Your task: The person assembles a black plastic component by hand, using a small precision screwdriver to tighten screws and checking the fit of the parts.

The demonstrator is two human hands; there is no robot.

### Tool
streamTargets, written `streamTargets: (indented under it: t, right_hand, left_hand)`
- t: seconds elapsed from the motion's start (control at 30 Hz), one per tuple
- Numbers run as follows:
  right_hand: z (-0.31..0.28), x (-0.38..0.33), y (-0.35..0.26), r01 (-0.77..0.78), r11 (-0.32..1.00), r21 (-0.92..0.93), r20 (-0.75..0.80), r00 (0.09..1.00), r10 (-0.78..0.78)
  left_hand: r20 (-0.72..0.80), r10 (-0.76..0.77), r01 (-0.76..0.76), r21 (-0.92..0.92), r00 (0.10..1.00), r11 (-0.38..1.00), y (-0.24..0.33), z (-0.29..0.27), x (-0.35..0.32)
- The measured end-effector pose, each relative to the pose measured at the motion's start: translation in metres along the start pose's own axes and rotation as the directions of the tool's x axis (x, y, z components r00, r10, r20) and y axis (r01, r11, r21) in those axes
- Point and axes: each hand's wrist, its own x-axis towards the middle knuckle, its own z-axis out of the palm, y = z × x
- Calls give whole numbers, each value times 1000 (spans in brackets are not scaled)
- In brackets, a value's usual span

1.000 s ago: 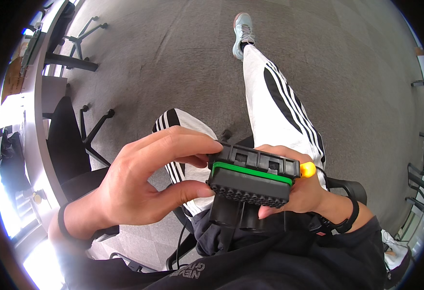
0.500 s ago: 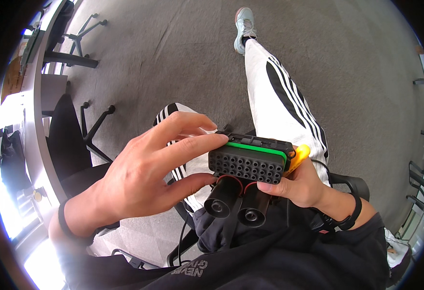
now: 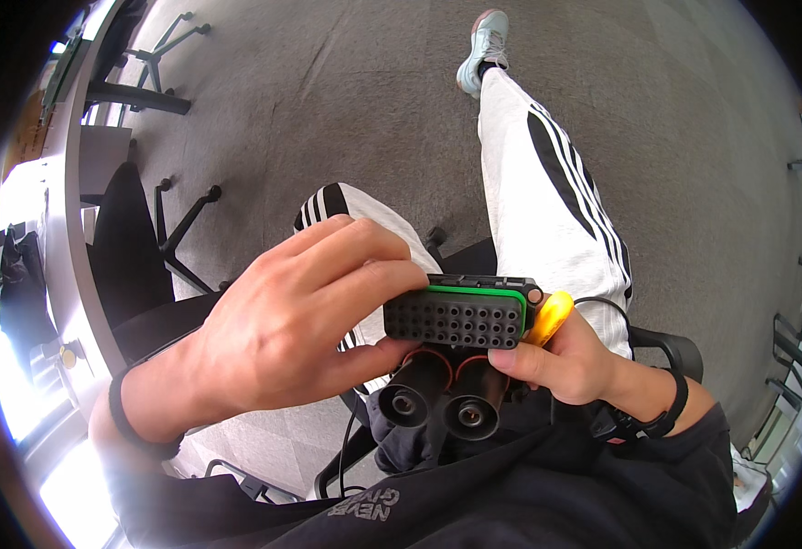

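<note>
At the far left a curved desk edge point(image 3: 69, 265) and a black office chair point(image 3: 131, 247) bent along the rim, with grey carpet point(image 3: 346, 101) open beyond them. Closer in, the left hand point(image 3: 282, 329) was curled around the near end of a black multi-pin connector point(image 3: 456, 316), fingers over its top and thumb pressed beneath. A second earlier the connector's green-banded top had faced upward; it had since been tipped toward the camera, so the grid of pin holes now showed square-on and two round black sockets point(image 3: 437, 407) with reddish seals pointed out below — a sign the piece was being turned over for inspection. The right hand point(image 3: 570, 361) pinched the far end (a yellow tab point(image 3: 547, 318) stuck out just beside its fingers). The connector hung above the lap, between the striped trouser legs point(image 3: 547, 201); a chair armrest point(image 3: 666, 346) sat close on the right, floor room ahead.
</note>
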Motion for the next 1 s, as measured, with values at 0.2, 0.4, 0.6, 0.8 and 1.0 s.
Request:
streamTargets:
  t: [0.2,0.4,0.6,0.8,1.0]
  right_hand:
    - [0,-4,5,16,1000,-26,8,1000,-16]
    - [0,-4,-1,-6,1000,-8,-2,1000,6]
    - [-4,-5,-2,-26,1000,-8,-15,1000,26]
    - [0,-4,2,-10,1000,-5,-63,998,9]
    - [-4,-5,3,-6,1000,17,-48,999,7]
  left_hand:
    - [15,30,-31,49,999,998,5,3,-1]
    - [-25,92,-89,102,995,991,3,4,1]
    - [-40,101,-96,108,994,989,1,3,1]
    - [-54,121,-114,115,991,987,2,1,1]
    - [-70,138,-129,114,988,985,0,0,2]
